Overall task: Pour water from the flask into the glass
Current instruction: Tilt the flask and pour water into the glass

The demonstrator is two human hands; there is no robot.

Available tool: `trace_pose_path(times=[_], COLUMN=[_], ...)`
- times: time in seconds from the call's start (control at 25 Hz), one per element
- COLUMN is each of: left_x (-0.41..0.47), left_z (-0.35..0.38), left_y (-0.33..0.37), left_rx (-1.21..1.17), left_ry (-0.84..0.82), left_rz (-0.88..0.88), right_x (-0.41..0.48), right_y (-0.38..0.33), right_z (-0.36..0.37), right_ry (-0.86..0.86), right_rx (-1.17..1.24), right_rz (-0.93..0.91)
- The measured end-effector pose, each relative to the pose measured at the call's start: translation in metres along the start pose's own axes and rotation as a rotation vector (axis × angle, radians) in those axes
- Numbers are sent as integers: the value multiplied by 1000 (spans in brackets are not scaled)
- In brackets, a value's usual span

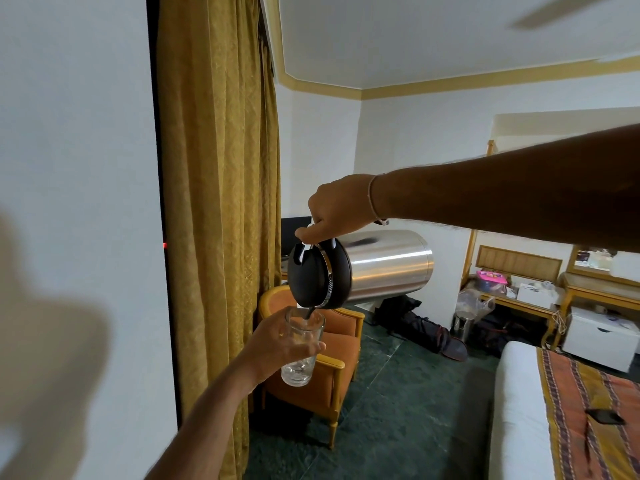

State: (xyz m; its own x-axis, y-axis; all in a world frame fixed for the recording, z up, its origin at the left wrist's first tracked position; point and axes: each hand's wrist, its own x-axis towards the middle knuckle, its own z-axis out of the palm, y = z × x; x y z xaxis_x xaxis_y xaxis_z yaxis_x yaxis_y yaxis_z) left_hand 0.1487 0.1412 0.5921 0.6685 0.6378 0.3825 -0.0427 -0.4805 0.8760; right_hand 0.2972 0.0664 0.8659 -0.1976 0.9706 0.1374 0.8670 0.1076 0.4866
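Note:
A steel flask (384, 265) with a black lid is tipped on its side in mid-air, spout down. My right hand (337, 209) grips its handle from above, thumb pressing the lid lever. A thin stream of water runs from the spout into a clear glass (301, 348) held just beneath. My left hand (277, 344) wraps the glass from the left, holding it upright. A little water lies in the bottom of the glass.
An orange armchair (329, 368) with a wooden frame stands right below the glass. A gold curtain (214, 202) hangs at the left. A bed (519, 410) fills the lower right, with a phone (606, 416) on its patterned cover. Bags and a bench lie along the far wall.

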Motion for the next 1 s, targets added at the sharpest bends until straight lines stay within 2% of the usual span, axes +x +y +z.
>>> trace_pose_path(times=[1.0], left_x=[3], left_z=[-2], left_y=[-14], left_rx=[10], left_ry=[-1], left_rz=[-20], right_x=[3], right_y=[-1], right_z=[-1], right_ry=[46], right_rx=[-27], right_rz=[-110])
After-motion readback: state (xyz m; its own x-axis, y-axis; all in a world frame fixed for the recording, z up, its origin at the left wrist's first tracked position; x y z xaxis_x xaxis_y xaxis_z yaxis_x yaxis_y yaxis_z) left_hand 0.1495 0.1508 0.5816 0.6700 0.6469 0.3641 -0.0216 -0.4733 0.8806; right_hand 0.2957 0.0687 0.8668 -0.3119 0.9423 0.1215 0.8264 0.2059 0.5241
